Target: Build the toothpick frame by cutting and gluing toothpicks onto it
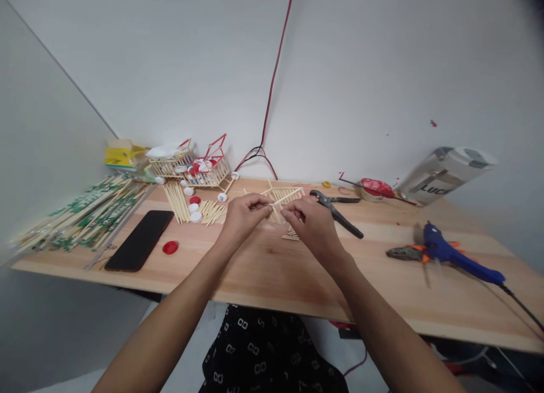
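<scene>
Both my hands meet over the middle of the wooden table (272,268). My left hand (243,213) and my right hand (306,220) are closed in pinches on a thin bamboo stick (284,199) that runs between them. Just behind the fingers lies a flat frame of glued sticks (285,193). A few short stick pieces (291,234) lie under my right hand.
A black phone (140,239) and red cap (170,247) lie at the left, beside wrapped chopsticks (80,213). Loose sticks (177,204), small stick carts (206,167) and bottle caps sit behind. Black pliers (338,210), a red bowl (375,188) and a blue glue gun (455,256) are at the right.
</scene>
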Motion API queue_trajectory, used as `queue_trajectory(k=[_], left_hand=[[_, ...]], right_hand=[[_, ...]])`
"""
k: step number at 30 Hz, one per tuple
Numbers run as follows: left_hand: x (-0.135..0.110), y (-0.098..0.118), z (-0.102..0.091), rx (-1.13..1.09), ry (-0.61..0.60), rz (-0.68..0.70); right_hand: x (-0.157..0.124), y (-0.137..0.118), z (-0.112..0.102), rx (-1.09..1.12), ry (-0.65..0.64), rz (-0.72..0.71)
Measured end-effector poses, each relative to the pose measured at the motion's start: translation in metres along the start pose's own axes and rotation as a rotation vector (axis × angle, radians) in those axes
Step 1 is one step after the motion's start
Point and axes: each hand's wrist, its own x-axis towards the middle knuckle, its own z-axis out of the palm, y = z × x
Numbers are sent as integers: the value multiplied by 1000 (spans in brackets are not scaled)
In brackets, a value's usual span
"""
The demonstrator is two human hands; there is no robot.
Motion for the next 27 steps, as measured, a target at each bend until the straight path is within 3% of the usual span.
queue_trajectory(k=[21,27], left_hand=[[-1,3,0,31,1,13],[0,-1,-1,16,-6,25]], right_hand=[[-3,0,-1,-47,0,-2],[-6,2,-14,-65,90,-12]])
